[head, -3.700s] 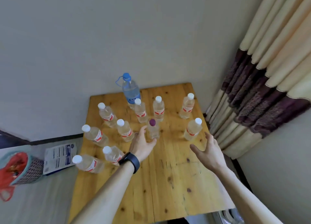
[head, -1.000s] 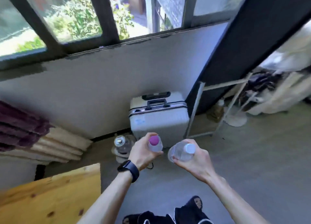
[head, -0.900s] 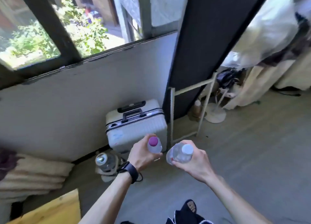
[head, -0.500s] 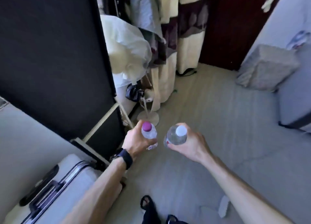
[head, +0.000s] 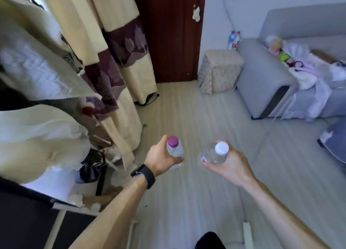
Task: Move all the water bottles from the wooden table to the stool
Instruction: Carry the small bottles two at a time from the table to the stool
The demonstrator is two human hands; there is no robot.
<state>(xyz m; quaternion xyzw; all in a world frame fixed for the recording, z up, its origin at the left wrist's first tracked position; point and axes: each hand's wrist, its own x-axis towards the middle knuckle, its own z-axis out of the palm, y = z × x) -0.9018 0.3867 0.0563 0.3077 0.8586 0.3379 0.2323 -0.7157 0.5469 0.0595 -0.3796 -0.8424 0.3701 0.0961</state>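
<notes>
My left hand (head: 161, 160), with a black watch on its wrist, grips a small clear bottle with a purple cap (head: 174, 147). My right hand (head: 231, 166) holds a clear bottle with a white cap (head: 215, 154) and a red label. Both bottles hang over the pale floor in front of me. A beige quilted stool (head: 220, 71) stands far ahead, between the dark red door and the sofa's arm. The wooden table is out of view.
A grey sofa (head: 265, 69) with toys and cloth fills the right side. Cream and maroon curtains (head: 119, 48) and bags crowd the left. Two bottles (head: 233, 40) stand behind the stool. A grey cushion (head: 335, 142) lies at the right edge.
I took one bottle from the table in each hand and turned right, away from the table and suitcase. The stool and sofa have come into fuller view.
</notes>
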